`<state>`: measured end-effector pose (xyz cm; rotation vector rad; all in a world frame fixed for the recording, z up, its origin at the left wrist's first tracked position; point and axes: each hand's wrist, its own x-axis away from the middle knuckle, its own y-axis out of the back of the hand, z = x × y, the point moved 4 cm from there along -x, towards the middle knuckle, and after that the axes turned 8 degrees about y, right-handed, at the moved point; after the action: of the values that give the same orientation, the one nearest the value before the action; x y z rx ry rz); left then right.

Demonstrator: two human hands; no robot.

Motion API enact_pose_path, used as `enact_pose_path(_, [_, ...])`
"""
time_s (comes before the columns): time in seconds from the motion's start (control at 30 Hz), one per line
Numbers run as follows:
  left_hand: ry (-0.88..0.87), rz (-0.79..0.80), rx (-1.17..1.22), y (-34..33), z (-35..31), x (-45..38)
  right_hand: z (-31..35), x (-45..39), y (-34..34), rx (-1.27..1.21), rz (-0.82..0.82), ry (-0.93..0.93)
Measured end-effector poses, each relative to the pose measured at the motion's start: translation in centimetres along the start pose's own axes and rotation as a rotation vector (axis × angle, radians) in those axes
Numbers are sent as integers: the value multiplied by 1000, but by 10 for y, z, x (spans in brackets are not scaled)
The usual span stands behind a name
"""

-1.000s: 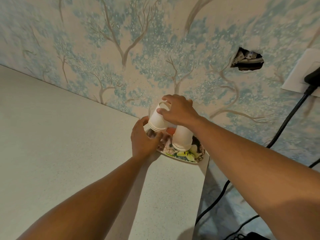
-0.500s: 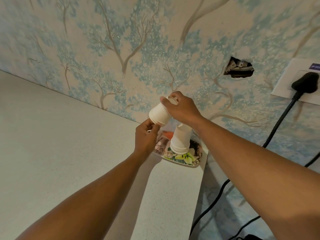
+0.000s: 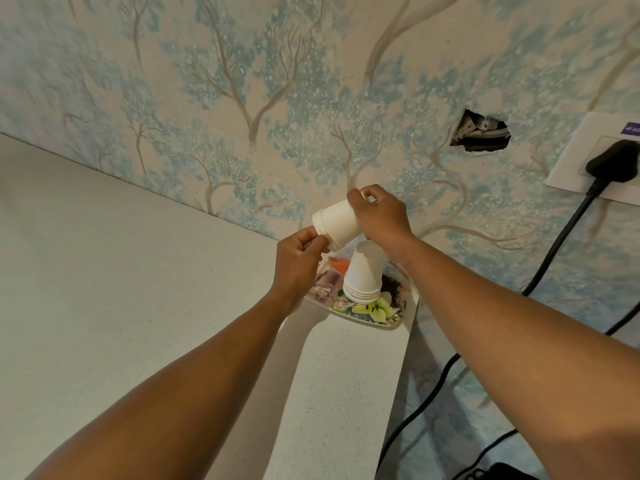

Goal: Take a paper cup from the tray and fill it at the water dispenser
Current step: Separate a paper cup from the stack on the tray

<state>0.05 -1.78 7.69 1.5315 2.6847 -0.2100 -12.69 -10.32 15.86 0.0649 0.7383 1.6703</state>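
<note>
Paper cup [image 3: 337,221]: a white one, tipped on its side in the air above the tray [image 3: 367,318], its wide rim pointing left and a little down, its narrow base hidden under the right hand [image 3: 381,216]. The grip of the right hand is closed around the base end of the cup, fingers curled over the top. The left hand [image 3: 298,258] comes up from below, and its grip is narrow, thumb and fingertips pinched at the lower edge of the cup's rim. Whether one cup or a few nested ones are held between the hands cannot be told.

Just below the raised cup stands a stack of cups [image 3: 363,275], upside down, rims flat on the tray, its top close under the right wrist. The tray carries a flower print, with a pale lily at its front edge, and it sits at the far right corner of the light, speckled table [image 3: 138,289], against the wall.

The wall [image 3: 242,81] is papered with blue trees and grey branches. A ragged hole [image 3: 479,135] is cut in it to the right of the hands. Further right is a white socket plate [image 3: 595,157] with a black plug [image 3: 611,161] in it, and a black cable [image 3: 554,251] runs down from the plug past the table's edge.
</note>
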Motion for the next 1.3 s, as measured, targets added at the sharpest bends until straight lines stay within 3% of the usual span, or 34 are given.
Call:
enact_pose_path(0.2, [5, 51, 2, 4, -4, -1, -15, 1, 1, -179, 101, -155])
enact_pose_path(0.47, [-3, 86, -67, 17, -10, -12, -3, 8, -11, -258, 192, -125])
enact_pose_path(0.57, [-42, 89, -62, 26, -11, -10, 3, 10, -11, -67, 262, -36])
enact_pose_path(0.7, [-68, 86, -82, 35, -11, -9, 14, 15, -19, 262, 348, 220])
enact_pose_path(0.87, [-113, 121, -146, 43, -16, -6, 25, 23, -29, 611, 337, 512])
enact_pose_path(1.03, [-95, 162, -138, 49, -17, -4, 25, 31, -34, 642, 329, 572])
enact_pose_path(1.3, [-97, 222, -169, 45, -18, 0, 29, 34, -43, 691, 288, 459])
